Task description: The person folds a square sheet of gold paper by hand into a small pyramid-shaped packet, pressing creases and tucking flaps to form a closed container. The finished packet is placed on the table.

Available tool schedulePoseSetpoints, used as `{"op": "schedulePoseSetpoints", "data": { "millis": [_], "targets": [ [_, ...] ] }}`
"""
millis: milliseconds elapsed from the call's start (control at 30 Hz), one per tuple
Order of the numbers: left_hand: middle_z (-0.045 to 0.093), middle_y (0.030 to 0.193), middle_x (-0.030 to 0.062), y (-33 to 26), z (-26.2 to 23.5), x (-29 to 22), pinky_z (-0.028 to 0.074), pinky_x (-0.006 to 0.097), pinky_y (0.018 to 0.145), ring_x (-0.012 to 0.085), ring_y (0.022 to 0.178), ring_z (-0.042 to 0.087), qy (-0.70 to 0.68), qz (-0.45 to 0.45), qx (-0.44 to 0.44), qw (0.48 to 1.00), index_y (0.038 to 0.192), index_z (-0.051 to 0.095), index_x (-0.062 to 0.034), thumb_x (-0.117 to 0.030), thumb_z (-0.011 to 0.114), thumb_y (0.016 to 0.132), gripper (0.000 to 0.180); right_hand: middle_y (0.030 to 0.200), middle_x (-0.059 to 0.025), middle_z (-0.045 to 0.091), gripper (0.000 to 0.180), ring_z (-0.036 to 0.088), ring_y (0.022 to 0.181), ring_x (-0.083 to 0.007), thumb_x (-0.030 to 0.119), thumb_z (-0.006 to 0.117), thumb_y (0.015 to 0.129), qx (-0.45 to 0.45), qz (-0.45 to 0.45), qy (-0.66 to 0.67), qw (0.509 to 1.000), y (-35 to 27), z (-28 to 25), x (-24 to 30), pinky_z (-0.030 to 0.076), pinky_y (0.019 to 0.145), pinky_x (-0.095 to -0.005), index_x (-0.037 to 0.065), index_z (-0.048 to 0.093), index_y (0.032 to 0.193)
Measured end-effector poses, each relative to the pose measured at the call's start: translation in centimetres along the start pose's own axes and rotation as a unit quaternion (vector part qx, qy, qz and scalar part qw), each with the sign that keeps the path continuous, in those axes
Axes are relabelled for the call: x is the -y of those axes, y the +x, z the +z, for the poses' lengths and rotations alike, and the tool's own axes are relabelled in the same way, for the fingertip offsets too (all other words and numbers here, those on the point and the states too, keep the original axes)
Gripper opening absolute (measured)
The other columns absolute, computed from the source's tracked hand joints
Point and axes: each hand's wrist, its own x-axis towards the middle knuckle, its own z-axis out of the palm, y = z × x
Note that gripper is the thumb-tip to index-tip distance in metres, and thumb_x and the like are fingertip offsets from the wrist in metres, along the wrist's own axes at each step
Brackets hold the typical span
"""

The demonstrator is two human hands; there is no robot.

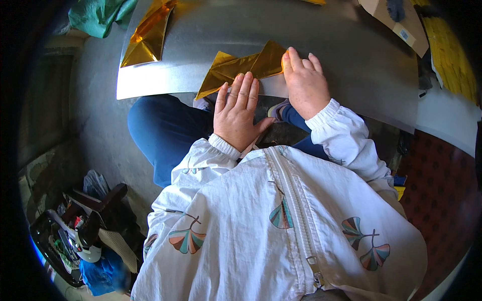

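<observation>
A folded sheet of gold foil paper (240, 64) lies creased near the front edge of the grey metal sheet tabletop (366, 75). My left hand (236, 110) rests palm down with its fingers stretched out, their tips on the foil's near edge. At the foil's right end is my right hand (307, 85); its two leftmost digits press close together against that end, while the other fingers point up and away. The underside of both hands is hidden. Farther left on the metal lies another folded piece of gold foil paper (148, 42).
A green plastic bag (100, 17) is at the far left. Cardboard (396, 22) and a yellow bundle (449, 55) stand at the far right. My bent leg (168, 130) is below the metal edge. A dark container of odds and ends (65, 246) sits at lower left.
</observation>
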Motion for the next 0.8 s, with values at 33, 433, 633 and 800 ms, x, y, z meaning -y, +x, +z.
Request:
{"op": "schedulePoseSetpoints", "data": {
  "millis": [33,433,633,800],
  "targets": [
    [0.034,0.152,0.0080,0.0,0.0,0.0,0.015,0.043,0.117,0.0232,0.143,0.026,-0.008,0.002,-0.010,1.000,0.146,0.036,-0.0100,-0.067,0.060,0.077,0.093,0.133,-0.0208,0.051,0.043,0.057,0.109,-0.0294,0.008,0.051,0.086,-0.016,-0.001,0.011,1.000,0.0,0.1,0.3,0.035,0.106,-0.0422,-0.006,0.053,0.127],
    [0.037,0.151,0.0078,0.0,-0.6,0.6,0.017,0.045,0.117,0.0221,0.142,0.030,-0.024,0.007,-0.013,1.000,0.145,0.039,-0.0105,-0.051,0.071,0.076,0.086,0.150,-0.0208,0.031,0.075,0.045,0.128,-0.0349,0.048,0.057,0.088,-0.031,0.048,0.165,0.985,-2.0,2.4,-0.1,0.024,0.113,-0.0448,0.000,0.037,0.142],
    [0.036,0.151,0.0070,-0.2,-0.8,1.3,0.017,0.047,0.116,0.0225,0.141,0.031,-0.011,0.025,-0.007,1.000,0.145,0.039,-0.0121,-0.050,0.070,0.075,0.085,0.155,-0.0136,0.026,0.078,0.041,0.133,-0.0352,0.062,0.041,0.091,0.021,0.138,0.104,0.985,-3.5,2.6,-2.2,0.014,0.116,-0.0510,0.009,0.031,0.148],
    [0.036,0.151,0.0078,0.0,-0.7,1.3,0.019,0.046,0.116,0.0234,0.141,0.031,-0.027,0.031,-0.011,0.999,0.144,0.039,-0.0099,-0.046,0.069,0.076,0.083,0.153,-0.0172,0.029,0.076,0.051,0.124,-0.0375,0.058,0.048,0.091,0.031,0.252,0.044,0.966,-3.8,0.3,-4.0,0.018,0.113,-0.0548,0.006,0.036,0.145]
  ]
}}
